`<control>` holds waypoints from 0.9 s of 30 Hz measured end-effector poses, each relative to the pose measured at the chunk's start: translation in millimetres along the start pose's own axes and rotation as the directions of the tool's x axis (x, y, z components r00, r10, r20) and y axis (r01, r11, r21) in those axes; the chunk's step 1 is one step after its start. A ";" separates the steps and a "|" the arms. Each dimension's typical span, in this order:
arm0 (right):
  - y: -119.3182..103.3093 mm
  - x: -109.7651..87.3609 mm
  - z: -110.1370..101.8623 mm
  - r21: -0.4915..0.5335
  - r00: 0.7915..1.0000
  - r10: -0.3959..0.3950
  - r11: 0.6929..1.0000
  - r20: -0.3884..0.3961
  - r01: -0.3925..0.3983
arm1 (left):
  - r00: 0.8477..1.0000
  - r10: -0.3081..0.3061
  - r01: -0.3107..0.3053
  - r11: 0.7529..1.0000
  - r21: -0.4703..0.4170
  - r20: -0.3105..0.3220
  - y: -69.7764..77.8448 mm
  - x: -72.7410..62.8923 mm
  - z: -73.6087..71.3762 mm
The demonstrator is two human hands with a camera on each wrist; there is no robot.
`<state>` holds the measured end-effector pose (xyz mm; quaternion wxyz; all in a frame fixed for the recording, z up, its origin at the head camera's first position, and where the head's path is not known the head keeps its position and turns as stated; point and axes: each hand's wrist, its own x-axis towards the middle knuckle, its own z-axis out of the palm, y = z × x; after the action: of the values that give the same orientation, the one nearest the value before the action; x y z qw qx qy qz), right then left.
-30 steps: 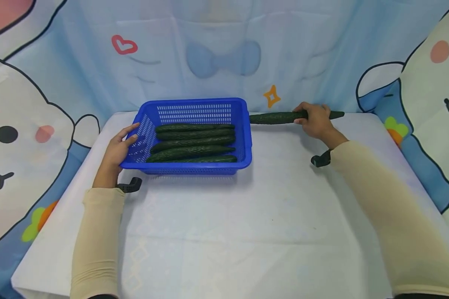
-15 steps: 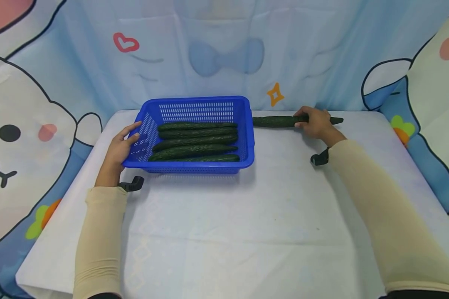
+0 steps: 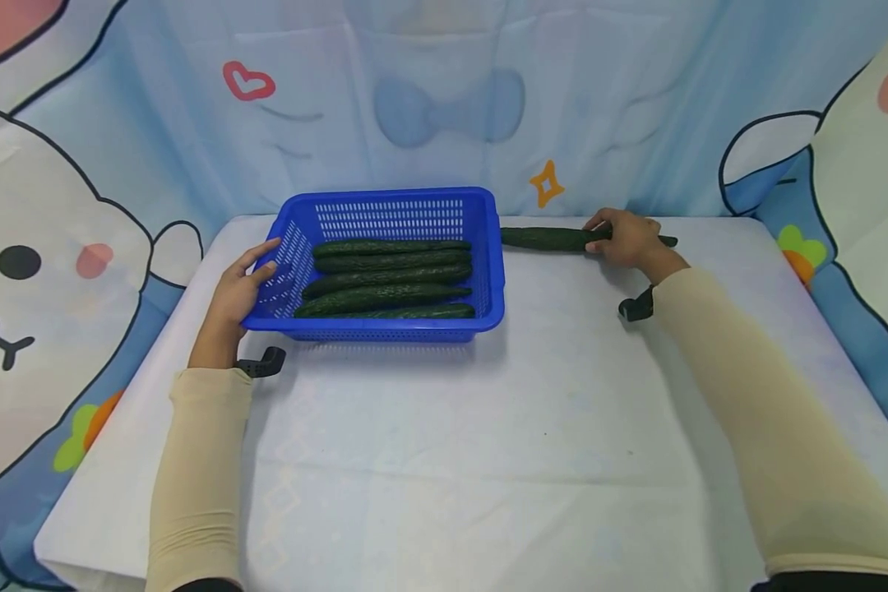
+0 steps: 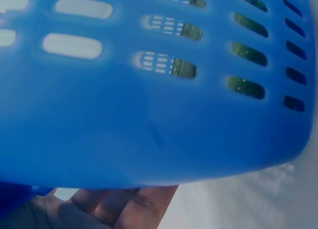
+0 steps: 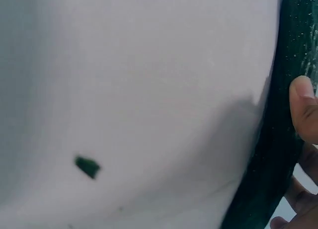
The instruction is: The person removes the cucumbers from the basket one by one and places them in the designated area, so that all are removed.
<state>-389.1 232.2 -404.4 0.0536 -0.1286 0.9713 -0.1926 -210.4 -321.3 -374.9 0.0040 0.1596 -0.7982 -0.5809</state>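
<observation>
A blue plastic basket [image 3: 385, 326] with slotted walls stands on the table, left of centre. Several dark green cucumbers [image 3: 385, 296] lie side by side in it. My left hand [image 3: 235, 288] grips the basket's left end, thumb over the rim. From the left wrist camera, the slotted wall [image 4: 99, 129] hides most of that hand, with some fingers [image 4: 144, 206] showing below. Right of the basket, my right hand [image 3: 627, 238] holds another cucumber [image 3: 543, 239] from above near the table's back edge. The right wrist view shows the thumb [image 5: 304, 110] against its dark skin.
A white cloth covers the table [image 3: 444, 460]. Behind it hangs a blue curtain [image 3: 444, 107] printed with cartoon animals. A small green scrap [image 5: 88, 166] lies on the cloth, seen from the right wrist.
The cucumber's right end has come down and slightly nearer to me. My right hand has shifted a little right along it. My left hand stays on the basket; the head view has drifted slightly.
</observation>
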 end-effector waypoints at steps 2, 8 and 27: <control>-1.3 -0.5 -3.3 -0.009 1.000 -0.002 1.000 0.017 0.002 | 1.000 0.003 -0.003 1.000 0.003 -0.002 0.6 0.1 0.1; -5.2 -1.2 -11.1 -0.007 0.999 -0.035 0.999 0.027 0.035 | 1.000 0.002 -0.002 1.000 -0.008 0.000 0.7 0.5 0.3; -94.1 -33.4 -13.6 0.190 0.937 -0.288 0.927 -0.197 0.324 | 1.000 0.008 -0.008 1.000 0.005 -0.004 1.5 -1.0 0.7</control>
<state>-337.6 162.2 -353.5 -0.0445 -0.2558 0.9130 -0.3146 -210.0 -319.9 -373.5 0.0075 0.1576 -0.8002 -0.5786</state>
